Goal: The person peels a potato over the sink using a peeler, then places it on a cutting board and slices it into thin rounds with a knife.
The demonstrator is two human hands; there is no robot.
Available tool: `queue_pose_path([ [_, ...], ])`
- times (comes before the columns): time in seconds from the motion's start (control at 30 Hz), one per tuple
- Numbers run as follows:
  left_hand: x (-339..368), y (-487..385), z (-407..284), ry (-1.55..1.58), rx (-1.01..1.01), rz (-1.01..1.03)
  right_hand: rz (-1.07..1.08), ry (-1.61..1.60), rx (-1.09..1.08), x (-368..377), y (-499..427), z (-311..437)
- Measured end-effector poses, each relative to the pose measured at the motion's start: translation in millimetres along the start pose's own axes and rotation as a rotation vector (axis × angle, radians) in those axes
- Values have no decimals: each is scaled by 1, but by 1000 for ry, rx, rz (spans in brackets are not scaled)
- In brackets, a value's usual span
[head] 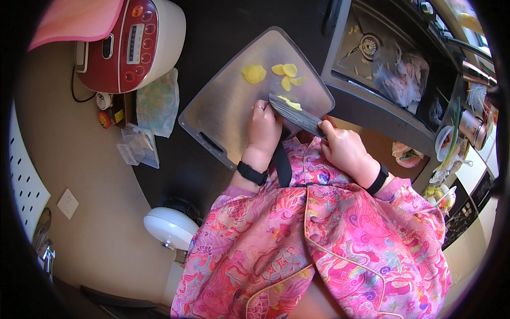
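My right hand [346, 147] grips the handle of a kitchen knife [297, 117], whose dark ridged blade slants up and left over the cutting board. My left hand [263, 129] is curled against the board beside the blade's tip; anything under its fingers is hidden. Thin pale-yellow slices [293, 105], which look like potato, lie along the blade's far side. Farther up the grey cutting board [219, 111] are an overlapping pile of slices [254, 74] and several loosely spread slices [290, 70].
To the right, a sink [346, 48] holds scraps and a clear plastic bag [402, 75]. A red-and-white rice cooker [159, 44] stands at the upper left, near a patterned cloth [157, 105] and clear plastic boxes [141, 145]. A white lid [171, 227] sits lower left.
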State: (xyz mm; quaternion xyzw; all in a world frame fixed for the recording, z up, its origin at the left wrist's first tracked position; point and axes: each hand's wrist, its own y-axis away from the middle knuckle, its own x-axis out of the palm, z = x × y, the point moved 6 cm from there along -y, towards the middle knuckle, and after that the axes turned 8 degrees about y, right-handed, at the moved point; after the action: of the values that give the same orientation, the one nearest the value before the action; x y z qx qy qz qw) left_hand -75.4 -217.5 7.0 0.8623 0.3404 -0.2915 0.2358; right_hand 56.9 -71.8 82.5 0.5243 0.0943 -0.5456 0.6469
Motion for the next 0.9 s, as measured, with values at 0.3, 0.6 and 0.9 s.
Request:
queue_pose_path([
  [0.3,-34,-2,-8,54,-37,-122,-183,158,-82,-15,4,-14],
  [0.6,-49,-36,-48,36,146,93,-278,533,-318,-23,8,-2],
  [0.9,-38,-52,-51,40,288,417,-309,563,-365,-22,13,1],
])
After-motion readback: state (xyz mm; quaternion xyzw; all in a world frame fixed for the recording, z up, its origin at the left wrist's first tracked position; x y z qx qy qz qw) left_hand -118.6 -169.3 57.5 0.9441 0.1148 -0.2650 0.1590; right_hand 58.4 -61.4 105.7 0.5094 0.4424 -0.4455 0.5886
